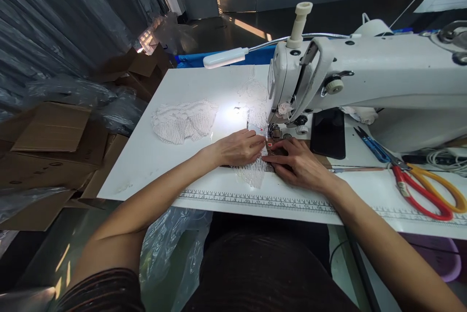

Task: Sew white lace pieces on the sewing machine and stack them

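Observation:
A strip of white lace fabric (253, 174) lies under the head of a white sewing machine (292, 78), its near end hanging toward the table's front edge. My left hand (239, 149) rests on the lace just left of the needle area, fingers curled and closed on it. From the right, my right hand (301, 163) reaches the lace's edge, with its fingertips together on the fabric in front of the presser foot (274, 131). My fingers hide part of the lace. Another gathered white lace piece (184, 121) lies to the left on the tabletop.
A black phone (328, 133) lies right of the needle area. Farther right are blue thread snips (372, 144) and red-and-yellow-handled scissors (425, 188). A printed ruler (255, 200) runs along the front edge. A lamp (225, 58) shines from above; cardboard boxes (51, 146) stand at left.

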A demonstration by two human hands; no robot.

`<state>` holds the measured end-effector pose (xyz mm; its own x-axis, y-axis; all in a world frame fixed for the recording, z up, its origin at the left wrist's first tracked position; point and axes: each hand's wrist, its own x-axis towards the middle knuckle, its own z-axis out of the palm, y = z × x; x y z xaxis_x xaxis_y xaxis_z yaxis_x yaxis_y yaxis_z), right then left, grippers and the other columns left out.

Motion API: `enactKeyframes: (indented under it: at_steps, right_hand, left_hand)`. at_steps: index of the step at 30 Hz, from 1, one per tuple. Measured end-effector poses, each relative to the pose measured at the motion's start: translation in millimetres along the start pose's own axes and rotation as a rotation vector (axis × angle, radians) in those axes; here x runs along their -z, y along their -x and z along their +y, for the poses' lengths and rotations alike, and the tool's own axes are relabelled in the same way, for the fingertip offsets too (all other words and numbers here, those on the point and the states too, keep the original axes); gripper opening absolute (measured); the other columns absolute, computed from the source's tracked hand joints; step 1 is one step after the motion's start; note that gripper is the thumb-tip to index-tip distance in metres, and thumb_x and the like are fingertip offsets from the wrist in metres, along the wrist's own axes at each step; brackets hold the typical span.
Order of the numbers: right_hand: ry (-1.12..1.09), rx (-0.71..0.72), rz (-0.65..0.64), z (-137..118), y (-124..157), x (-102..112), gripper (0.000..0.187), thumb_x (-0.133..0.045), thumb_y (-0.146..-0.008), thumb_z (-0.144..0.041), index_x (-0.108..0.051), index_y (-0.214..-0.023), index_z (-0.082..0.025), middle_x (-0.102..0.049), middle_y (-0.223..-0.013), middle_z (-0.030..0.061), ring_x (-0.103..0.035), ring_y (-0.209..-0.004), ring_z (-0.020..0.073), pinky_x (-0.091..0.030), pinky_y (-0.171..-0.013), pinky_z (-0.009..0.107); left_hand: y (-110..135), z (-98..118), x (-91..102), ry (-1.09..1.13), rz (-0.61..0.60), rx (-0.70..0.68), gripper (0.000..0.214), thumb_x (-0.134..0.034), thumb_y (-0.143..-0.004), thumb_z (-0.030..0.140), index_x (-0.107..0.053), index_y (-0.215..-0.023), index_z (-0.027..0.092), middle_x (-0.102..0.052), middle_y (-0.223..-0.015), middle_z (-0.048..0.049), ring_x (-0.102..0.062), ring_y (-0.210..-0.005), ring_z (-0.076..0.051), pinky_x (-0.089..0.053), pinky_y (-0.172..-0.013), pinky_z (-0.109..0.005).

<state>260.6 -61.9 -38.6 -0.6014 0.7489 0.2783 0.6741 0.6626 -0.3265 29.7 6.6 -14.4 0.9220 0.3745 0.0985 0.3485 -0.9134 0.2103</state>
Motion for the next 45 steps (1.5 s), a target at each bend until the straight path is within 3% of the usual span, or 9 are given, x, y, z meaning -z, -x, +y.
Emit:
enactKeyframes:
  at_steps: [6,13,20,29,38,45]
  right_hand:
    - [-0.007,-0.001,-0.009,1,0,0,0.034,-0.055,-0.094,-0.027,-0.070,-0.123,-0.035,-0.061,-0.125,0.0095,-0.052,-0.114,0.0307,-0.044,-0.094,0.052]
    - [0.012,0.000,-0.003,-1,1,0,0.035,-0.054,-0.094,-0.027,-0.070,-0.124,-0.036,-0.061,-0.124,0.0088,-0.052,-0.115,0.0311,-0.044,-0.094,0.052]
    - [0.045,-0.008,0.037,3,-1,-3,0.033,-0.052,-0.093,-0.023,-0.072,-0.119,-0.028,-0.060,-0.119,0.0133,-0.053,-0.111,0.0307,-0.046,-0.093,0.051]
    - [0.043,-0.050,0.112,8,-1,-6,0.034,-0.052,-0.095,-0.025,-0.070,-0.123,-0.027,-0.058,-0.120,0.0141,-0.054,-0.109,0.0301,-0.050,-0.090,0.049]
    - [0.089,-0.105,0.116,2,-3,-9,0.037,-0.050,-0.098,-0.029,-0.065,-0.131,-0.032,-0.059,-0.120,0.0138,-0.053,-0.110,0.0306,-0.050,-0.089,0.051]
    - [0.038,-0.118,0.142,3,-1,-9,0.032,-0.052,-0.097,-0.028,-0.071,-0.122,-0.027,-0.059,-0.119,0.0149,-0.054,-0.110,0.0310,-0.051,-0.089,0.051]
  left_hand:
    - [3,-4,0.6,-0.032,-0.067,0.047,0.034,-0.038,-0.099,0.024,-0.065,-0.117,0.013,-0.061,-0.130,-0.0193,-0.060,-0.106,-0.030,-0.047,-0.089,-0.048]
    - [5,-1,-3.1,0.081,0.018,0.067,0.031,-0.044,-0.097,0.026,-0.066,-0.117,0.017,-0.059,-0.133,-0.0177,-0.058,-0.108,-0.030,-0.044,-0.089,-0.046]
    - [0,11,-4.8,-0.180,-0.039,0.176,0.046,-0.029,-0.103,0.032,-0.056,-0.133,0.009,-0.052,-0.143,-0.0183,-0.053,-0.110,-0.032,-0.031,-0.099,-0.048]
    - [-8,-4,-5.5,-0.046,0.060,0.195,0.044,-0.037,-0.101,0.036,-0.056,-0.135,0.016,-0.052,-0.146,-0.0134,-0.053,-0.112,-0.030,-0.029,-0.103,-0.049]
    - [-4,-8,-12.3,-0.150,0.083,0.159,0.043,-0.034,-0.103,0.033,-0.054,-0.136,0.013,-0.049,-0.149,-0.0140,-0.053,-0.116,-0.029,-0.029,-0.106,-0.049]
    - [-4,-7,-17.2,-0.175,0.145,0.160,0.043,-0.036,-0.102,0.032,-0.056,-0.134,0.012,-0.052,-0.147,-0.0143,-0.054,-0.115,-0.029,-0.031,-0.105,-0.051]
